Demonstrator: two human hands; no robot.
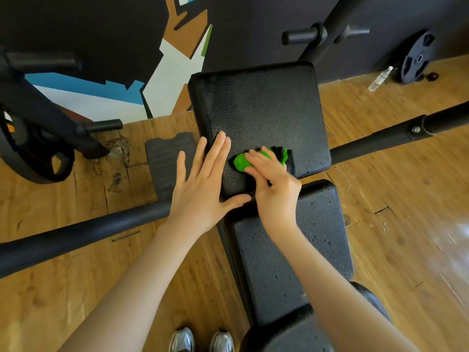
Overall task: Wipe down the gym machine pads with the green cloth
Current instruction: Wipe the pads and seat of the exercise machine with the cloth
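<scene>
Green cloth (243, 161) pressed on pad (264, 107) by right hand (274, 184); left hand (203, 184) flat.

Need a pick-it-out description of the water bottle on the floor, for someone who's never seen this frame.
Start at the large square black pad the right hand is wiping with the green cloth, then look to the upper right where the wood floor meets the dark wall. A round weight plate leans there; the water bottle lies just to its left. It is the only clear, pale thing among black equipment.
</scene>
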